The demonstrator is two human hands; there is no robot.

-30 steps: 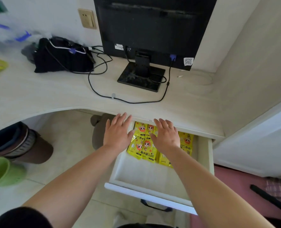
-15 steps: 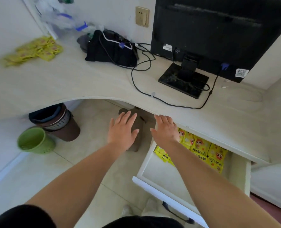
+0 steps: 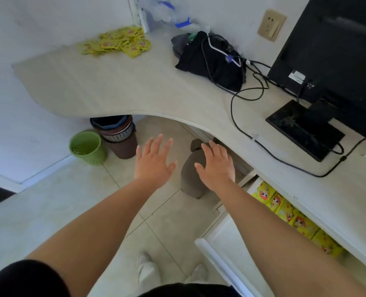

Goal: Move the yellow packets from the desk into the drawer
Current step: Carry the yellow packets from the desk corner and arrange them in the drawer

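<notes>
Starting at the far left, a green bin [image 3: 87, 146] stands on the floor tiles just beside a brown bin [image 3: 118, 138], which sits partly under the curved edge of the table [image 3: 134, 88]. On the table's far left corner, close to the wall, lies a loose pile of yellow packets [image 3: 117, 42].

My left grip [image 3: 154, 163] hangs in the air over the floor in front of the table edge. It is palm down, with the fingers straight and spread, and it holds nothing. Near it but apart, my right grip [image 3: 217, 166] is also flat and empty, fingers relaxed, above a brown stool [image 3: 190, 181] on the floor. Below my arms I can see two pale shoes [image 3: 147, 271].

Farther right on the table, a black bag [image 3: 212, 61] slumps near the wall with cables draped over it. A black cable [image 3: 232, 112] runs along the tabletop toward the monitor [image 3: 338, 50]. A beige wall socket [image 3: 272, 24] is on the wall between the bag and the monitor.

At the lower right the white drawer [image 3: 216, 243] is pulled out beneath the table. A row of yellow packets [image 3: 300, 224] lies at its back, partly hidden by the tabletop and by my right forearm.
</notes>
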